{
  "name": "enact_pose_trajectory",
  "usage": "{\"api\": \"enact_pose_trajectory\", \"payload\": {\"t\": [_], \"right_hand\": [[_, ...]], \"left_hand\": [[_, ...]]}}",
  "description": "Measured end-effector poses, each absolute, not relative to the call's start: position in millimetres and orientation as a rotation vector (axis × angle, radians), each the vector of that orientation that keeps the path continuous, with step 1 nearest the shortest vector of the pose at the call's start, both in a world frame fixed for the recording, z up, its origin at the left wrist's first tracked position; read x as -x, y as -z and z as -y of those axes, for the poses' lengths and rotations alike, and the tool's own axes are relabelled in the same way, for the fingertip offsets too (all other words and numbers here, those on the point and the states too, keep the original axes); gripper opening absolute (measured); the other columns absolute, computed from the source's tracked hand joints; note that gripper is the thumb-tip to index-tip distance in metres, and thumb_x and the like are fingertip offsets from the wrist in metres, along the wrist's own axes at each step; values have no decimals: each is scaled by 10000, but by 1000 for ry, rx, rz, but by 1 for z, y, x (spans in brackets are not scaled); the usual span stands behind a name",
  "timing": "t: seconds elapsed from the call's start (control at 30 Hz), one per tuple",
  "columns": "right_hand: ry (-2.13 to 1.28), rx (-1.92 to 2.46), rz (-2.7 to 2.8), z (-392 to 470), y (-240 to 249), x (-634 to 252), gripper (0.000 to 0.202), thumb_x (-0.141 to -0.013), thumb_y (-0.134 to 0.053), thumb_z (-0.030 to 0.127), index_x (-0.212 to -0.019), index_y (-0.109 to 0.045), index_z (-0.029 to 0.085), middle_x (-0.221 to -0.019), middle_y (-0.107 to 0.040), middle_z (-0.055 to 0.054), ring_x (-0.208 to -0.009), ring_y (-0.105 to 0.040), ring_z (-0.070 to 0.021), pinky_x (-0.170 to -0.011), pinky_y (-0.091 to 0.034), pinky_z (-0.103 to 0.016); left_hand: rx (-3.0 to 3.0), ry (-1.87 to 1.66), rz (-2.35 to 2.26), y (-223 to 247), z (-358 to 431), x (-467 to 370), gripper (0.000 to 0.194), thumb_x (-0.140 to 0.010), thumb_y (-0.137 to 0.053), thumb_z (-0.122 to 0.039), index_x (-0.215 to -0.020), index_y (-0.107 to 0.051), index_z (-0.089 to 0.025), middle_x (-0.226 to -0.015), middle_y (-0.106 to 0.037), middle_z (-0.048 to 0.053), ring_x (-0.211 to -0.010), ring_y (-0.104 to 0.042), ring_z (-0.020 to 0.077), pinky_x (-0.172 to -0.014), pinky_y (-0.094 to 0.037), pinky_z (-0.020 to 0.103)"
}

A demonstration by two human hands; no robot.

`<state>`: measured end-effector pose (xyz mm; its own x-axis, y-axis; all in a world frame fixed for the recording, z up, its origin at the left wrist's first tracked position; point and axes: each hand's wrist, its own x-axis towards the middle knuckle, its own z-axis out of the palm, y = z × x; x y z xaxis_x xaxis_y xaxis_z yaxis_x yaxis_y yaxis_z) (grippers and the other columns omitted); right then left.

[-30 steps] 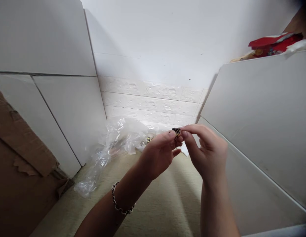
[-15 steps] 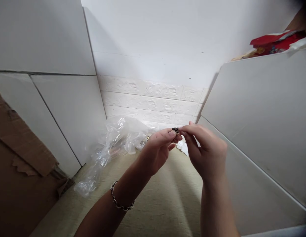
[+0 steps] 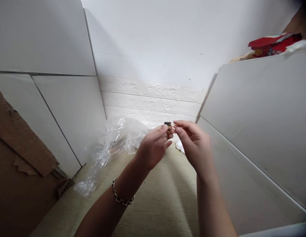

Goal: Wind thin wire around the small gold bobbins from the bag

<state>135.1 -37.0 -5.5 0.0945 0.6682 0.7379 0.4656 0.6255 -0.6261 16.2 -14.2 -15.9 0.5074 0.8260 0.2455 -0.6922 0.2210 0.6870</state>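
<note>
Left hand (image 3: 153, 148): pinches the black pins (image 3: 167, 123) with thumb and fingers.
Pins: moved a bit left, now held by one hand alone.
Right hand (image 3: 196, 143): has come off them, just beside (I cannot tell if it pinches something tiny).
</note>
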Motion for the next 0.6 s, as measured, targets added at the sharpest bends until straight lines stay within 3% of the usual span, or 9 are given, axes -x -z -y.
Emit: {"api": "enact_pose_trajectory", "payload": {"t": [0.13,0.43,0.6], "right_hand": [[-258,953,1451,35,6,-132,145,-752,-557,300,-879,-614,257,-843,-637,1,-768,-599,-128,-711,-476,-294],[244,993,1553,43,1,-131,121,-779,-508,183,-695,-586,222,-684,-614,23,-683,-560,-114,-616,-422,-246],[163,998,1551,43,0,-136,120,-774,-519,206,-678,-589,226,-677,-609,28,-681,-555,-112,-623,-426,-247]], "left_hand": [[-895,-1059,-198,19,11,-18,170,-784,-508,-302,-855,-582,-166,-860,-549,16,-780,-473,97,-724,-344,246],[-767,-987,-175,20,15,-22,130,-771,-523,-282,-753,-570,-162,-764,-544,-7,-723,-489,85,-708,-365,240],[-737,-960,-178,19,17,-24,146,-781,-510,-292,-763,-569,-160,-767,-551,-4,-717,-499,87,-698,-378,239]]}}
